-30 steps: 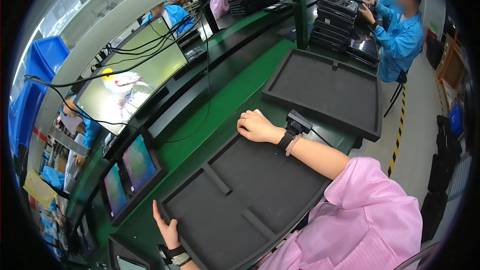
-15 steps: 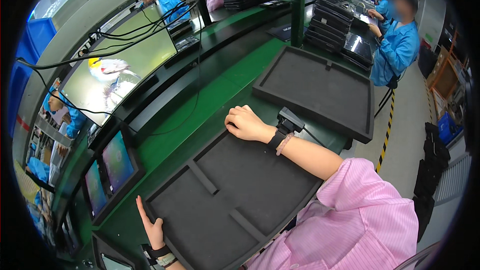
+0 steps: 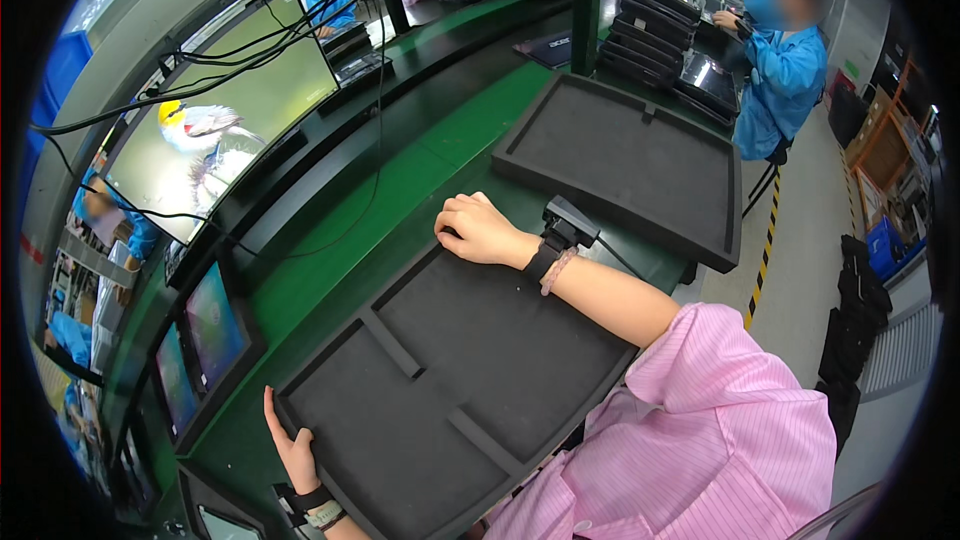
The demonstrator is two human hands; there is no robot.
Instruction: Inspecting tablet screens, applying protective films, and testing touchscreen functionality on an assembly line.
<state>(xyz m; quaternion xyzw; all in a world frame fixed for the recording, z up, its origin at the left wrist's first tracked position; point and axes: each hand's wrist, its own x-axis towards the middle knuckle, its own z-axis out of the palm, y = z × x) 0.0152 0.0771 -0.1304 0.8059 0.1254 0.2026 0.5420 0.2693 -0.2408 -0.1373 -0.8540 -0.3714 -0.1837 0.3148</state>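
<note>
In front of me lies a black foam tray [image 3: 500, 340] with a raised rim and two short divider strips, and nothing sits in its recesses. My left hand [image 3: 292, 452] is at the tray's left end, fingers stretched out along the outer side and thumb by the rim. At the far edge, my right hand [image 3: 484, 230] is closed over the rim with its fingers curled down; the fingertips are partly hidden. Each wrist wears a black strap with a small device.
A second black foam tray [image 3: 625, 165] rests on the green bench [image 3: 345, 240] at the far right. Framed screens [image 3: 205, 340] stand at left, below a large monitor [image 3: 220, 120] with hanging cables. Stacked black panels [image 3: 645, 35] and a co-worker in blue [image 3: 785, 80] are beyond.
My view has shifted slightly, so everything sits a little further left and up. Both hands keep their places against the tray. The co-worker's arms have moved.
</note>
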